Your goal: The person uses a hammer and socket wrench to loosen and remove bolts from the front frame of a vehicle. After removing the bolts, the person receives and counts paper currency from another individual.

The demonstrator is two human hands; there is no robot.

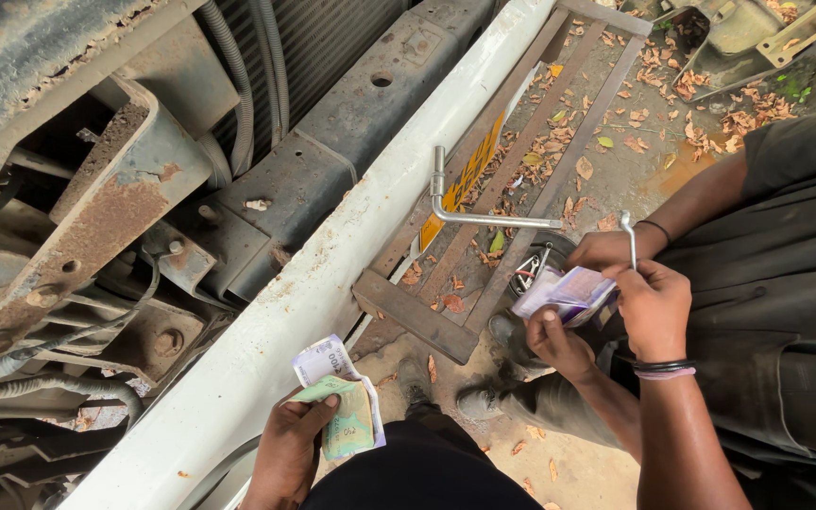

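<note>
My left hand [287,446] is at the bottom, shut on a few folded banknotes [344,408], green and pale, beside a white vehicle bumper [266,331]. My right hand [655,307], with bands on its wrist, is closed on the right end of a purple and white banknote bundle [567,293]. A crouching co-worker in dark clothes has one hand [559,342] under the same bundle and another hand [604,250] just above it. A thin metal rod [628,236] sticks up between that upper hand and mine; I cannot tell who holds it.
A bent metal crank wrench [472,213] lies on a rusty steel frame [427,316] over a yellow plate [463,178]. Rusted chassis parts and hoses [96,227] fill the left. Dry leaves cover the dirt ground [654,113]. The co-worker's shoes [480,400] stand near my legs.
</note>
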